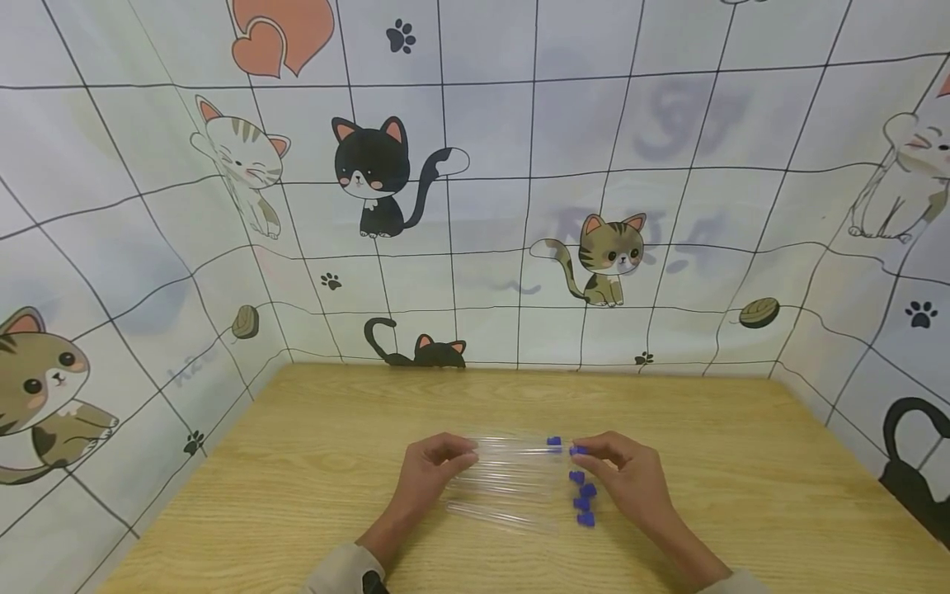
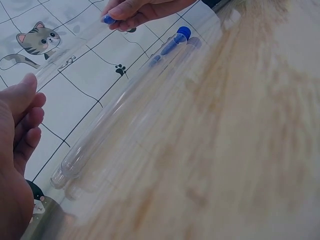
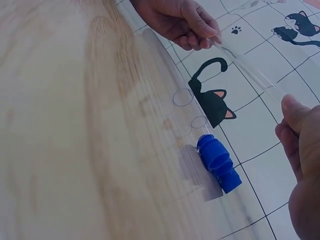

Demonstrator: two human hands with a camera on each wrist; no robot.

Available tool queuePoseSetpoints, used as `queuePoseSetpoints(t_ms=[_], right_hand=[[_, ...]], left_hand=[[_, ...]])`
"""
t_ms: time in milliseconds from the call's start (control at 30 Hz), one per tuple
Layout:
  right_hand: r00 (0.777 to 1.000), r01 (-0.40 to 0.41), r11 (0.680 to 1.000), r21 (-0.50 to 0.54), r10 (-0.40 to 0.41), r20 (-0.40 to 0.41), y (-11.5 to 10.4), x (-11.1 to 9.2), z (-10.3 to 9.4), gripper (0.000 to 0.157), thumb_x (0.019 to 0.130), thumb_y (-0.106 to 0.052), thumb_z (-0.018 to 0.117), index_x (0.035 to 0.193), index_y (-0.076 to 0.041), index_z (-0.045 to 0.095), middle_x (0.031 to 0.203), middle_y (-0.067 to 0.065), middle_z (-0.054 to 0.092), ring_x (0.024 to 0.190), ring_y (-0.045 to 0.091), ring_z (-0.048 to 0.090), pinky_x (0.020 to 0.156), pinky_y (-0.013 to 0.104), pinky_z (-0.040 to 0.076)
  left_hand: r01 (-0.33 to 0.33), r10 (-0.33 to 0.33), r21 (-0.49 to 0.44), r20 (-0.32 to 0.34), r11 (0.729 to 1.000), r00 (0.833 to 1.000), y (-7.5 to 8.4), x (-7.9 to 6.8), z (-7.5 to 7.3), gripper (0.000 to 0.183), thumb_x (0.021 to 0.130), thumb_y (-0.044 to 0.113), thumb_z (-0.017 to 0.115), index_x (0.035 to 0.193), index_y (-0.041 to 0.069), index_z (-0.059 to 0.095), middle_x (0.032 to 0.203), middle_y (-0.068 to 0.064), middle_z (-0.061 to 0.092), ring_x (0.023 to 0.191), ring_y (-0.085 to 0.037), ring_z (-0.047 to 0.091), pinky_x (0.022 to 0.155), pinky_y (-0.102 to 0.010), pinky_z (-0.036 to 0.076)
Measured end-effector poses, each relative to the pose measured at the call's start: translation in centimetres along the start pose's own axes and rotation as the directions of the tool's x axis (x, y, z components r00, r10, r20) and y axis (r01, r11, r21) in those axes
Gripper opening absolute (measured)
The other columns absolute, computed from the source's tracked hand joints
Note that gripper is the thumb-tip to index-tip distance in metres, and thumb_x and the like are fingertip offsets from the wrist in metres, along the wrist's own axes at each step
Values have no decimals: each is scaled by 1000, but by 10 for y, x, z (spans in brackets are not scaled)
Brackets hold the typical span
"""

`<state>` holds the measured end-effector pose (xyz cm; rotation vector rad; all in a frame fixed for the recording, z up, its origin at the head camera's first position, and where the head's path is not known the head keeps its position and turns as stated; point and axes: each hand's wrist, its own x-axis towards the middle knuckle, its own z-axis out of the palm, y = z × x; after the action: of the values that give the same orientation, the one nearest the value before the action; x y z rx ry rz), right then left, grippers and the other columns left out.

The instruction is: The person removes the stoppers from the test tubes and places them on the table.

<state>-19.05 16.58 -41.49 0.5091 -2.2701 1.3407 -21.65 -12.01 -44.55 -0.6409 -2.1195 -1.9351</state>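
Observation:
My left hand (image 1: 438,470) pinches one end of a clear test tube (image 1: 523,450), which it holds level above the table. Between the thumb and fingers of my right hand (image 1: 631,474) is a small blue stopper (image 1: 577,450), right by the tube's other end. Whether stopper and tube touch is too small to tell. Behind the held tube lies another test tube (image 2: 117,105) with a blue stopper (image 2: 184,33) in its mouth. Several more clear tubes (image 1: 505,516) lie side by side nearer me. Loose blue stoppers (image 1: 582,503) lie in a rough column by their right ends.
A wood-grain table (image 1: 297,462) carries everything. Behind it and along both sides hangs a white cloth (image 1: 490,214) with a black grid and cartoon cats, meeting the tabletop at its back edge.

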Motion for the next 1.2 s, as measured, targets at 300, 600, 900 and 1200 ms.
queuePoseSetpoints(t_ms=[300, 600, 900, 1200], right_hand=[[999, 18, 995, 94, -21, 33, 1, 1, 3, 15, 79, 2, 75, 93, -2, 71, 86, 3, 71, 80, 15, 69, 81, 23, 50], [994, 47, 989, 142, -61, 94, 3, 3, 1, 14, 79, 4, 73, 92, -1, 71, 87, 4, 71, 80, 20, 69, 80, 24, 51], [998, 56, 998, 22, -56, 11, 0, 2, 3, 15, 78, 1, 76, 92, -6, 72, 84, 1, 71, 77, 12, 69, 79, 25, 51], [998, 61, 998, -17, -61, -18, 0, 1, 3, 16, 77, 1, 76, 92, -3, 72, 86, 5, 71, 79, 12, 68, 80, 21, 50]], left_hand=[[20, -17, 71, -42, 997, 999, 10, -2, 0, 12, 88, 4, 67, 99, -2, 69, 88, -10, 69, 77, -21, 64, 67, -24, 50], [30, -28, 62, -34, 998, 999, 10, -1, -2, 13, 89, 3, 66, 101, -2, 69, 86, -17, 68, 77, -30, 64, 64, -27, 50], [15, -13, 51, -45, 999, 999, 12, -1, -1, 14, 88, 4, 68, 100, -3, 69, 84, -18, 69, 75, -26, 66, 65, -32, 53], [-13, 14, 33, -25, 999, 1000, 10, -2, 0, 15, 88, 6, 68, 100, -4, 69, 83, -15, 69, 74, -21, 67, 66, -26, 52]])
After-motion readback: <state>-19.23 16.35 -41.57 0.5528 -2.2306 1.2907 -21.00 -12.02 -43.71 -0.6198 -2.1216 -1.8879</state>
